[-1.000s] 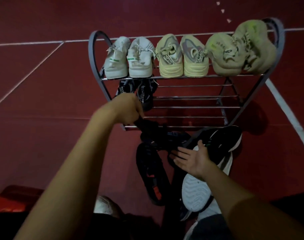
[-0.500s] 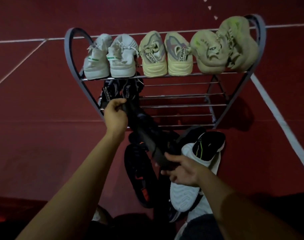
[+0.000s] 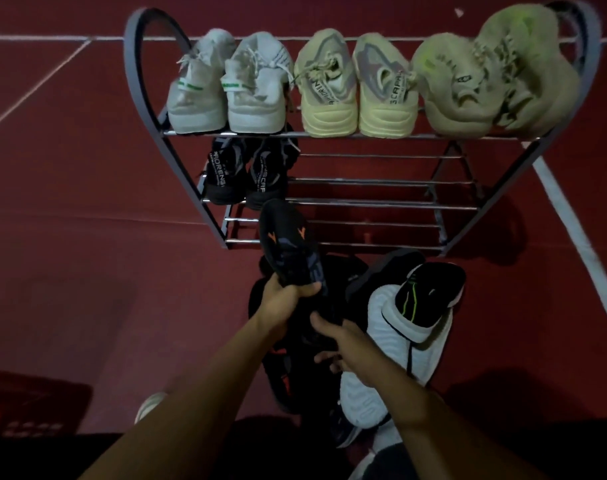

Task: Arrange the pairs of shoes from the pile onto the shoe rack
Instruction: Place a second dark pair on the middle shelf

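Dark red flooring [image 3: 70, 216] with white painted lines fills the dim space around you, and the shoe rack [image 3: 146, 81] stands on it straight ahead, a metal frame with curved side hoops and rows of thin rails.

On the rack's top shelf you have three pairs, six shoes, heels toward you: a white pair [image 3: 226, 95] at the rack's left end, a cream pair [image 3: 355, 95] at the middle, and a pale green pair [image 3: 492, 84] at the right end, those two leaning on each other. One shelf down, at the rack's left end, sits one black pair [image 3: 243, 174]. The rest of that shelf and the lower rails show only bare bars.

Just in front of the rack's bottom rail lies the pile [image 3: 399, 327]: at least two white-soled shoes, one with a black upper and a green stripe, plus dark shoes I cannot count in the shadow.

Your left hand [image 3: 283, 303] is clamped around the heel end of a black shoe with orange marks [image 3: 288, 247], lifted so its toe reaches up over the rack's lowest rails. Your right hand [image 3: 343, 344] is curled onto a dark shoe [image 3: 316, 320] in the pile, thumb on top. A red crate [image 3: 25, 407] sits well left of the rack, near you.
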Demonstrator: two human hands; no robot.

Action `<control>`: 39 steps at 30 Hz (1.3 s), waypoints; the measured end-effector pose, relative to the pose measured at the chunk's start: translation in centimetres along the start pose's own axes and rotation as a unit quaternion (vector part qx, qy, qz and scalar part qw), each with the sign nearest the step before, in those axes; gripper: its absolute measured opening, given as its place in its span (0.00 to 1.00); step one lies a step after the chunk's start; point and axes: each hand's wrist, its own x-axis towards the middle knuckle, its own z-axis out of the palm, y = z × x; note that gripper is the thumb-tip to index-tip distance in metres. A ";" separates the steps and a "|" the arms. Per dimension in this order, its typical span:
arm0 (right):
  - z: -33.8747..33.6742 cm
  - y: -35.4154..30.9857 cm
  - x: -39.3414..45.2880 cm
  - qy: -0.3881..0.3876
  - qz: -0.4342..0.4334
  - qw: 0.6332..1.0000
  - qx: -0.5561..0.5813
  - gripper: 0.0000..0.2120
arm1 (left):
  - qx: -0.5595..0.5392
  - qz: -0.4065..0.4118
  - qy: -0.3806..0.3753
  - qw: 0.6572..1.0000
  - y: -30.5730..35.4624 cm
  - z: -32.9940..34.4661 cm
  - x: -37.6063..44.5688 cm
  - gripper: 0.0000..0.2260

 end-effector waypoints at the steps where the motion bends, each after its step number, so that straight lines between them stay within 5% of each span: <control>1: 0.3 -0.2 0.3 -0.006 0.005 1.000 0.018 0.29 | 0.009 0.006 -0.010 1.000 0.0 -0.5 0.0 0.21; 5: 1.8 -1.1 2.1 -0.002 -0.014 0.989 0.149 0.22 | 0.067 -0.006 -0.078 0.995 0.6 -1.9 -0.4 0.16; 9: 2.2 -1.9 3.3 0.033 -0.010 0.996 0.083 0.23 | 0.127 -0.070 -0.113 0.983 -0.5 -2.6 1.0 0.15; 13: 0.7 -1.1 2.6 0.164 0.011 0.981 0.106 0.11 | 0.133 -0.109 0.013 0.985 -2.5 -3.0 5.0 0.38; 17: -1.7 -1.1 0.7 0.185 -0.032 0.979 0.083 0.09 | 0.305 0.007 0.222 0.926 -0.7 -2.3 7.9 0.25; 20: -3.0 -3.2 -0.4 0.173 -0.041 0.983 0.037 0.07 | 0.401 -0.085 0.171 0.896 -0.1 -2.3 10.2 0.43; 22: -3.7 -4.6 -1.1 0.165 -0.043 0.985 0.025 0.06 | 0.433 -0.094 0.176 0.879 -0.9 -1.7 10.8 0.40; 26: -4.1 -5.9 -2.0 0.170 -0.048 0.983 0.054 0.08 | 0.368 -0.082 0.308 0.874 -1.1 -1.3 10.1 0.28; 28: -3.7 -5.8 -2.2 0.173 -0.040 0.982 0.069 0.07 | 0.255 -0.110 0.285 0.917 -0.3 -2.7 10.5 0.36; 31: -2.7 -5.4 -2.0 0.179 -0.007 0.981 0.075 0.11 | 0.260 -0.102 0.261 0.924 1.4 -4.0 10.1 0.27; 36: -1.4 -5.5 -2.3 0.184 0.001 0.979 0.086 0.24 | 0.180 0.055 0.218 0.958 3.1 -1.4 8.2 0.11; 39: -0.9 -5.5 -3.2 0.204 -0.024 0.974 0.098 0.19 | 0.096 0.154 0.210 0.961 4.3 -0.5 6.4 0.06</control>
